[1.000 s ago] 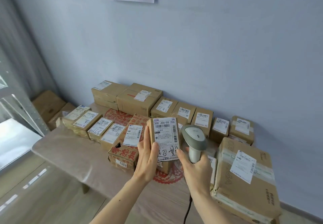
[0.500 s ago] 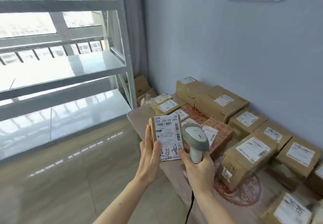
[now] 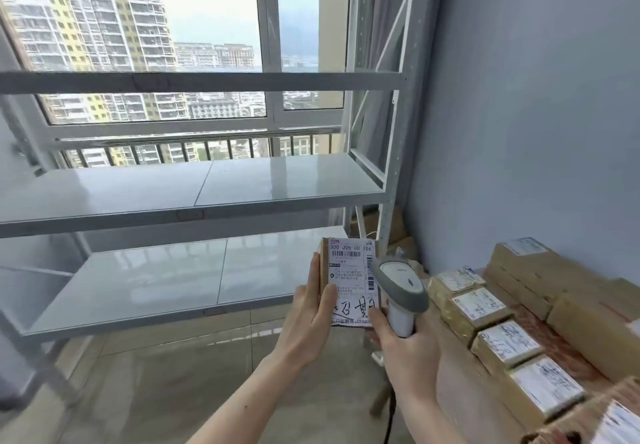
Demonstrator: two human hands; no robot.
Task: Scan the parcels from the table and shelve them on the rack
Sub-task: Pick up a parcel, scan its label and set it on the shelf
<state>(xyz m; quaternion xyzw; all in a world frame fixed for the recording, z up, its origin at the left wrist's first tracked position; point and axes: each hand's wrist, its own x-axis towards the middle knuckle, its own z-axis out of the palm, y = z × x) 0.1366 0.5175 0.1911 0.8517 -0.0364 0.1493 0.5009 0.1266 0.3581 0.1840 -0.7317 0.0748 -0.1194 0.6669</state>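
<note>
- While the left hand (image 3: 308, 319) holds the small parcel (image 3: 349, 281) upright, thumb across its label, fingers behind, a one-sided grip could let it slip during the reach to the rack (image 3: 207, 191); the parcel hangs off the table's (image 3: 460, 391) end, floor beneath.
- Curled round the scanner (image 3: 401, 291) handle, the right hand (image 3: 408, 353) trails a cord; it may snag the table parcels (image 3: 485, 308).

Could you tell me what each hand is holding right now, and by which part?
The left hand holds a small labelled parcel by its left edge, thumb on the label. The right hand has its grip round the barcode scanner handle.
</note>
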